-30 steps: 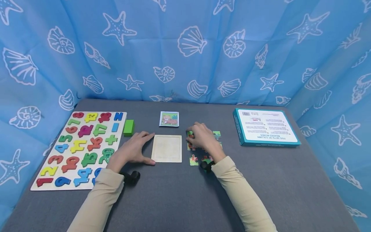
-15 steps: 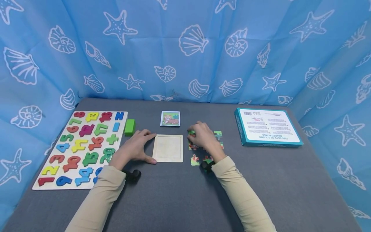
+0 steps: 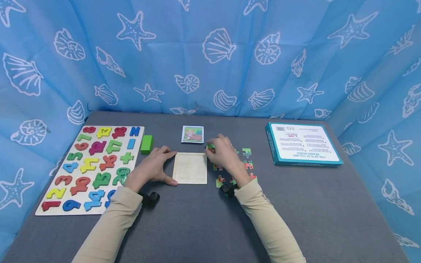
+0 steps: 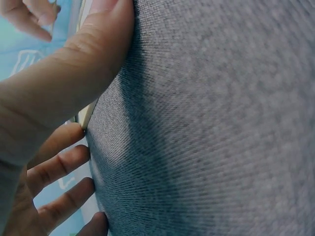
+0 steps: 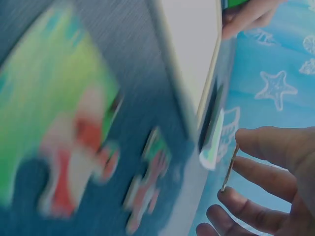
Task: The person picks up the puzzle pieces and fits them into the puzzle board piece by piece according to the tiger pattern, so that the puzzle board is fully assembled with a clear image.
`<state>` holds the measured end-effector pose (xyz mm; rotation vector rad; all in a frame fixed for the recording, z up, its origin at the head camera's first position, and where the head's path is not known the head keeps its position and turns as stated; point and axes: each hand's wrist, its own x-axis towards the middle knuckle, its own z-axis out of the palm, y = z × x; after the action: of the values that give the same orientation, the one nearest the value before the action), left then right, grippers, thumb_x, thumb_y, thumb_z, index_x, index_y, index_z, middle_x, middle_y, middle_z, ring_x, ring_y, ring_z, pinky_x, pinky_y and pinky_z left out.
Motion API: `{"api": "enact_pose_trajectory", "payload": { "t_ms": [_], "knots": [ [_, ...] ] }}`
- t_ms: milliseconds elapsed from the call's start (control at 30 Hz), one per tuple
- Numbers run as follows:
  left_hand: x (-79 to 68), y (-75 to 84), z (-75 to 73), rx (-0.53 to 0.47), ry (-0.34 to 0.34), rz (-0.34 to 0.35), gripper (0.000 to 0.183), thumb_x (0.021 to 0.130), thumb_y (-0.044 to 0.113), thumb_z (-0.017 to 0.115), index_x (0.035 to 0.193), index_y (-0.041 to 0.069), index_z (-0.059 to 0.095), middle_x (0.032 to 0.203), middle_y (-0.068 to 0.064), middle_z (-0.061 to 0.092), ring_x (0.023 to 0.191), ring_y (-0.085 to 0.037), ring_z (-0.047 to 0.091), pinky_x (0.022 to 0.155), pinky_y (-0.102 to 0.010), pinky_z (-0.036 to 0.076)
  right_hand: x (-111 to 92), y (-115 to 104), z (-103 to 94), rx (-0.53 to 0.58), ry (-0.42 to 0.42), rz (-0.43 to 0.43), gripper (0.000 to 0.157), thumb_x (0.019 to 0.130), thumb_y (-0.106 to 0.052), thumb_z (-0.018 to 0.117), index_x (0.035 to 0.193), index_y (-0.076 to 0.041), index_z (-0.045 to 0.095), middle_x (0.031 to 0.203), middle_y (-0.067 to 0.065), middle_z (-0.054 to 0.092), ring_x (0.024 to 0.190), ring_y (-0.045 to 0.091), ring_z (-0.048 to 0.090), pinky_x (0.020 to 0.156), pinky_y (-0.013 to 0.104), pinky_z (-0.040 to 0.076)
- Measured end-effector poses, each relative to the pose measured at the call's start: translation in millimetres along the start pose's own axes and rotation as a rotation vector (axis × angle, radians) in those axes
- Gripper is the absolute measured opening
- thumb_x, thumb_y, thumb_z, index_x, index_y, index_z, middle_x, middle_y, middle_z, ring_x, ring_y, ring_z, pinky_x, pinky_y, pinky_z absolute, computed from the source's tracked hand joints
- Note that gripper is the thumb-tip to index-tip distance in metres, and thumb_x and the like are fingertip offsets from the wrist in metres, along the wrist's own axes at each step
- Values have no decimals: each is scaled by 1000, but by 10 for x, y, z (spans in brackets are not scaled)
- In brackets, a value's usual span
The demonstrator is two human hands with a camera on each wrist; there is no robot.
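Observation:
My right hand (image 3: 227,155) pinches a thin jigsaw puzzle piece (image 5: 230,168) edge-on between thumb and fingertips, close by the far right corner of a square wooden puzzle tray (image 3: 190,182). The tray's recess is bare wood. Spread along the tray's left side, my left hand (image 3: 152,167) touches its far left corner with the index finger and its near left corner with the thumb. Several more puzzle pieces (image 3: 249,165) with green and red print lie in rows right of the tray, some hidden beneath my right hand and wrist.
Behind the tray lies a small picture card (image 3: 192,134). A green block (image 3: 146,144) and a colourful number board (image 3: 79,175) are on the left, a flat teal-and-white box (image 3: 304,144) on the right. A blue shell-print curtain (image 3: 210,73) borders the grey table.
My right hand has lifted the puzzle piece from the far left of the rows and moved left to the tray's edge, uncovering more pieces. The left hand stays at the tray.

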<state>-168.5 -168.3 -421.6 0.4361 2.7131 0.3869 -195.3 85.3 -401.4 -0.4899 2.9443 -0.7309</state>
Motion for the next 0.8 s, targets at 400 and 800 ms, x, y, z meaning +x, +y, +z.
{"api": "enact_pose_trajectory", "payload": {
  "t_ms": [400, 800],
  "knots": [
    [-29, -23, 2, -14, 19, 37, 113, 68, 62, 89, 157, 11, 42, 152, -17, 44, 134, -38, 42, 104, -60, 46, 41, -342, 211, -35, -66, -30, 29, 98, -27, 68, 120, -11, 76, 119, 14, 66, 108, 31, 60, 84, 47, 54],
    [-31, -31, -8, -28, 18, 51, 112, 68, 61, 89, 157, 10, 42, 150, -17, 45, 133, -38, 42, 104, -61, 45, 90, -579, 445, -84, -109, -103, 31, 98, -31, 69, 124, -15, 75, 119, 10, 69, 108, 32, 61, 87, 52, 52]
  ]
}}
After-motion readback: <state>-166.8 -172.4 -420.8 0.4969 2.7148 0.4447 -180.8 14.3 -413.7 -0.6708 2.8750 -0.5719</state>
